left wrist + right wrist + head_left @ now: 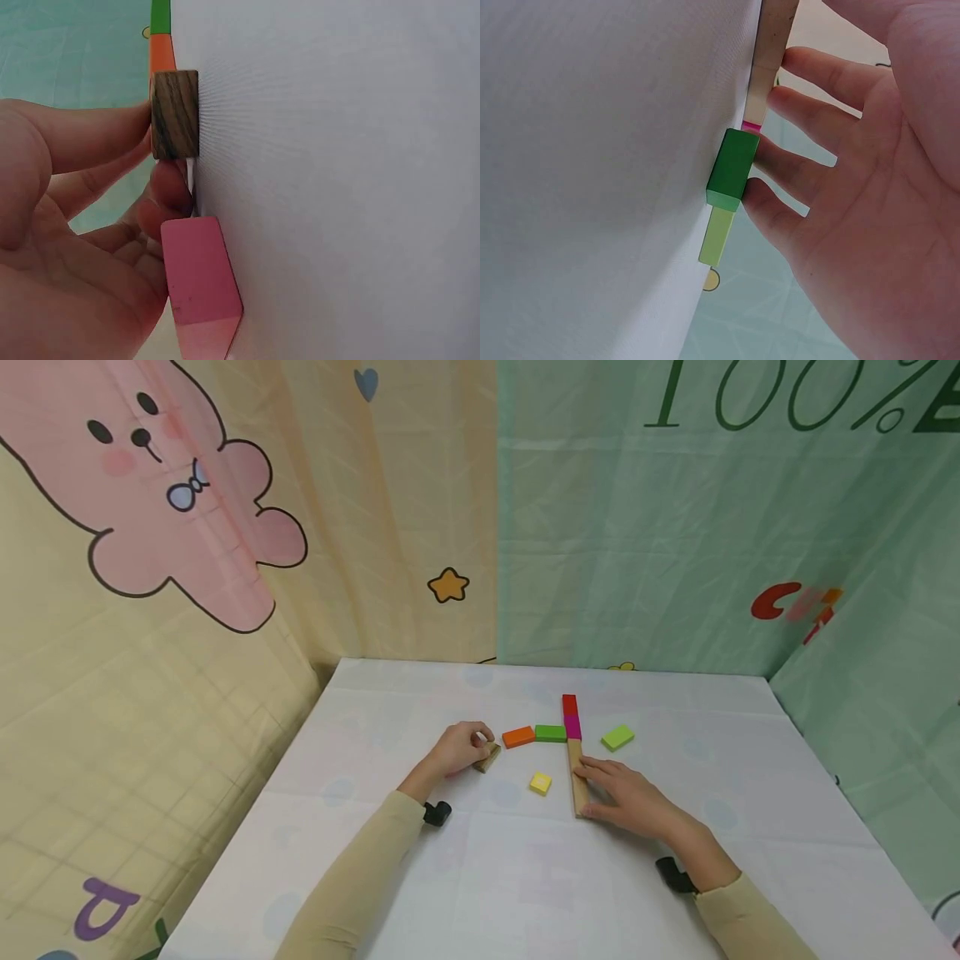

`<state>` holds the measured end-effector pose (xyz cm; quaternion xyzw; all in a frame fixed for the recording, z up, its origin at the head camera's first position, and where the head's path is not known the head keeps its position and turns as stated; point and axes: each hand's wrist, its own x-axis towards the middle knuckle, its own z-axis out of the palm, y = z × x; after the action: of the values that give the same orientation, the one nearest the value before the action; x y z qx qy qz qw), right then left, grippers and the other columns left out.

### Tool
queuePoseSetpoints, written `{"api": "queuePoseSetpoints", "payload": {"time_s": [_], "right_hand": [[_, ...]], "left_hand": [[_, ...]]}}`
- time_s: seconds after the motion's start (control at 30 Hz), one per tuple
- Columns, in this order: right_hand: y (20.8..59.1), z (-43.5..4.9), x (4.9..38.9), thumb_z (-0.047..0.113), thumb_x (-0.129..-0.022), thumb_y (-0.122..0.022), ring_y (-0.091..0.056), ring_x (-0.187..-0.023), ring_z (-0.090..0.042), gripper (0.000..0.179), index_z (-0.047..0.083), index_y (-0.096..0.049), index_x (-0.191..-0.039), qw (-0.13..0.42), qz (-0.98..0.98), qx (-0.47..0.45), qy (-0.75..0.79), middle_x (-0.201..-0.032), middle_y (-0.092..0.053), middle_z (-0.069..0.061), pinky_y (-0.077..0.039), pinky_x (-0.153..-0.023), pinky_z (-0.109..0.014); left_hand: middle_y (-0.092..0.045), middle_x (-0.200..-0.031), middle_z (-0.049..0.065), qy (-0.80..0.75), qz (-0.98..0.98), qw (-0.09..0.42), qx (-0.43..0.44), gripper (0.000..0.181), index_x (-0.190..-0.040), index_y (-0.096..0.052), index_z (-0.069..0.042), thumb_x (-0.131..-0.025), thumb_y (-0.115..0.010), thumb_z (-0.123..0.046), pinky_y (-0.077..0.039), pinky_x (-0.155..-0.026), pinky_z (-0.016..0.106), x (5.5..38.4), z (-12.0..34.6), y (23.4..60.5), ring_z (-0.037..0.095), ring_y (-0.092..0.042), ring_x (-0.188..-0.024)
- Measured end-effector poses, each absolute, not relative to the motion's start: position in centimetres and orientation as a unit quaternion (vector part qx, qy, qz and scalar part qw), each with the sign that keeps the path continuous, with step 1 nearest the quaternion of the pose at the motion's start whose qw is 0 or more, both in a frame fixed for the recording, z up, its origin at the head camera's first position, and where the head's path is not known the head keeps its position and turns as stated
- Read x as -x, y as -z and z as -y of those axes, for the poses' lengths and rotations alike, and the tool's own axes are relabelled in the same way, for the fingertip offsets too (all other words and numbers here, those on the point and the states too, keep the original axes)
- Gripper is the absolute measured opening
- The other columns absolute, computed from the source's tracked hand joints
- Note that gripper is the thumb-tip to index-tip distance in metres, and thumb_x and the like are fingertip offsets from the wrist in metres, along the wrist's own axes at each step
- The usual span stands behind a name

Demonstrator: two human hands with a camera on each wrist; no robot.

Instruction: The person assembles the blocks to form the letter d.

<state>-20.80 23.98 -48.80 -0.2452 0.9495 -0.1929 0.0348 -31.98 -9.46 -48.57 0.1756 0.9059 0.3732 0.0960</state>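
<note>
My left hand (459,748) pinches a small dark-grained wooden block (175,114) between thumb and fingers, low at the tabletop. A pink block (202,271) lies beneath that hand, mostly hidden in the head view. With fingers extended, my right hand (633,797) touches the right side of a long pale wooden strip (577,777). The strip meets a magenta block (572,727), and a red block (570,704) continues the line. Leftward from the line run a green block (551,733) and an orange block (518,737). By the right fingers is a dark green block (733,166).
A yellow block (540,783) lies between the hands, left of the wooden strip. A light green block (618,737) sits to the right of the line. Printed curtains (405,510) hang behind the white table (495,893).
</note>
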Motion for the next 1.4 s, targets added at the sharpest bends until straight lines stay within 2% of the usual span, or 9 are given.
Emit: {"api": "queuePoseSetpoints", "payload": {"time_s": [0.37, 0.7, 1.4], "right_hand": [[48.8, -24.0, 20.8, 0.048, -0.091, -0.072, -0.035, -0.142, -0.038, 0.073, 0.012, -0.049, -0.15, 0.031, -0.948, 0.248, 0.195, -0.158, -0.038, -0.01, -0.034, -0.108, -0.062], [49.0, -23.9, 20.8, 0.048, -0.091, -0.072, -0.036, -0.142, -0.039, 0.073, 0.011, -0.049, -0.15, 0.034, -0.947, 0.252, 0.196, -0.158, -0.038, -0.011, -0.034, -0.108, -0.062], [48.7, -24.0, 20.8, 0.048, -0.091, -0.072, -0.035, -0.142, -0.039, 0.072, 0.012, -0.05, -0.149, 0.032, -0.947, 0.251, 0.196, -0.158, -0.038, -0.01, -0.033, -0.108, -0.063]], "left_hand": [[-0.064, -0.092, 0.002, -0.36, -0.91, 0.092, -0.182, 0.017, -0.109, -0.075, -0.013, -0.092, -0.072, -0.015, -0.049, -0.075, 0.031, 31.8, 9.1, 48.5, 0.018, -0.057, -0.085], [-0.063, -0.093, 0.001, -0.369, -0.91, 0.101, -0.16, 0.017, -0.109, -0.075, -0.017, -0.093, -0.073, -0.016, -0.045, -0.074, 0.034, 31.5, 8.4, 48.6, 0.019, -0.056, -0.086], [-0.061, -0.091, 0.004, -0.399, -0.899, 0.112, -0.142, 0.017, -0.108, -0.074, -0.013, -0.091, -0.074, -0.014, -0.047, -0.069, 0.03, 31.4, 7.9, 48.3, 0.021, -0.055, -0.086]]}}
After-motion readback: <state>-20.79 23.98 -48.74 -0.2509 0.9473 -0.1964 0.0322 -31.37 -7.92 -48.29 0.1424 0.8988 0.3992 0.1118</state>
